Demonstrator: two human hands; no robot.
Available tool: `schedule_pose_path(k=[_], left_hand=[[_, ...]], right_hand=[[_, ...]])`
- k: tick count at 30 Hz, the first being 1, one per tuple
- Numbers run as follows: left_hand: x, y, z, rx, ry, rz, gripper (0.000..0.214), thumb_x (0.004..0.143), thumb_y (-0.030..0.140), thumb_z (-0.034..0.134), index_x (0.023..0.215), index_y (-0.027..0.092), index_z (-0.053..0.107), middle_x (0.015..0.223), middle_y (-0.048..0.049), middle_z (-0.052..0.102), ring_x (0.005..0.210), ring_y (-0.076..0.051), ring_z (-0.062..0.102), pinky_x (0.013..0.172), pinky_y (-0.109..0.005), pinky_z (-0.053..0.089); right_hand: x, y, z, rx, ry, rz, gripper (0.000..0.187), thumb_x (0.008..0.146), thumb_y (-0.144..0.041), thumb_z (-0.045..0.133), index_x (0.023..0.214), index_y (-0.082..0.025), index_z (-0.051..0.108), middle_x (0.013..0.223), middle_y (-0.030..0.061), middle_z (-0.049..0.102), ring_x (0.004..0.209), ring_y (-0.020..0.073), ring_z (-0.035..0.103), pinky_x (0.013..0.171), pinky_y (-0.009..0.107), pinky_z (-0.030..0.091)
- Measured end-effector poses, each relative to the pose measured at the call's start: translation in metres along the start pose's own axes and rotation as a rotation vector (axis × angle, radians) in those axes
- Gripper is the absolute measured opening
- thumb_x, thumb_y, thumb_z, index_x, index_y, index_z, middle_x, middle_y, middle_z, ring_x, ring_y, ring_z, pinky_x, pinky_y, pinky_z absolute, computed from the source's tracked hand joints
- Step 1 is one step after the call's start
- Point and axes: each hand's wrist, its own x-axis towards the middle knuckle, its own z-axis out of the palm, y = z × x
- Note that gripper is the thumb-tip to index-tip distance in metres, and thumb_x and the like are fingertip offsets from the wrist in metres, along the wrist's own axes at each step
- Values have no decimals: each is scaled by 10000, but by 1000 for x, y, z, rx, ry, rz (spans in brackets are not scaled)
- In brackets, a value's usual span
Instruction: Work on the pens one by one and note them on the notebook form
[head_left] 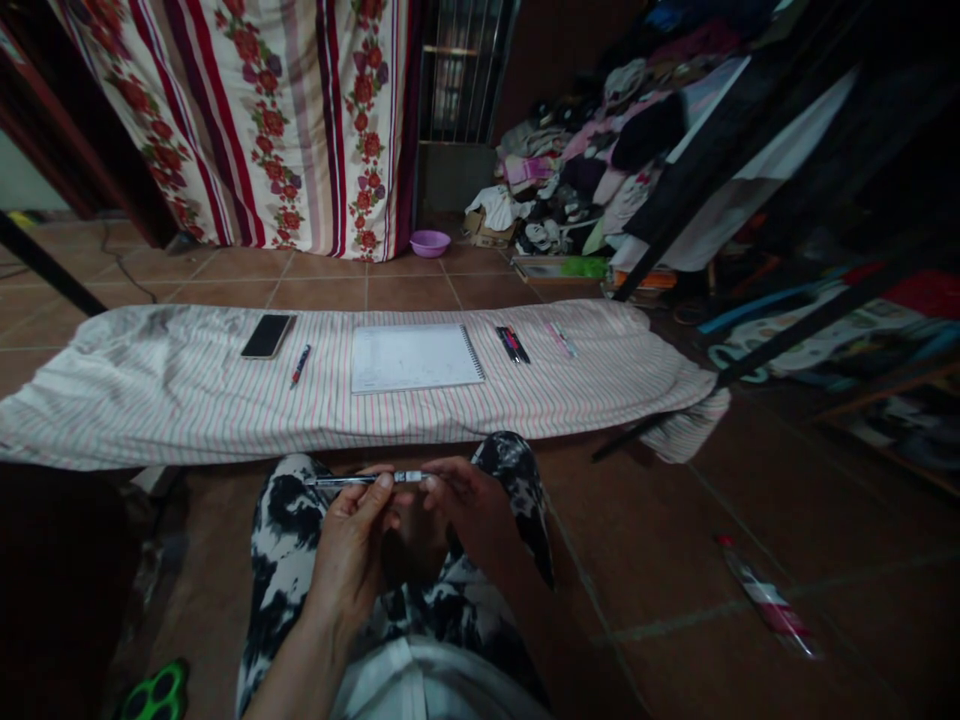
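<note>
Above my lap a slim pen (pixel 345 481) lies level, its silvery-black length pointing left. My left hand (pixel 358 530) pinches it near the middle between thumb and fingers. At its right end, a pale section with printing, my right hand (pixel 469 505) grips with thumb and fingertips. Beyond my knees a spiral notebook (pixel 416 358) lies open on a striped cloth (pixel 225 410). Left of it are a red and dark pen (pixel 301 366) and a phone (pixel 268 336) with a dark screen. Several dark pens (pixel 513 345) and a pink and white pen (pixel 561 339) lie to its right.
A plastic bottle (pixel 772 605) lies on the tiled floor at right. Black bars (pixel 667 240) rise at the cloth's right end. Farther back are a floral curtain (pixel 300 120), a purple basin (pixel 430 243) and a heap of clothes (pixel 585 170). A green object (pixel 156 693) sits lower left.
</note>
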Motion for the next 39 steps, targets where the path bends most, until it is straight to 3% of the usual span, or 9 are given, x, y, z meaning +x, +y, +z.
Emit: schedule_pose_path(k=[27, 39], left_hand=[[0, -2, -2, 78, -53, 45, 357, 549, 274, 800, 831, 131, 634, 569, 7, 612, 495, -61, 494, 495, -153, 378], [-2, -3, -2, 113, -56, 60, 347, 574, 272, 787, 848, 133, 627, 556, 14, 597, 486, -52, 468, 511, -149, 373]], right_hand=[[-2, -2, -4, -54, 20, 9, 164, 786, -315, 538, 827, -184, 628, 627, 3, 640, 582, 129, 596, 549, 234, 467], [-3, 2, -5, -213, -11, -104, 218, 846, -357, 454, 772, -183, 563, 612, -5, 567, 560, 118, 536, 541, 228, 424]])
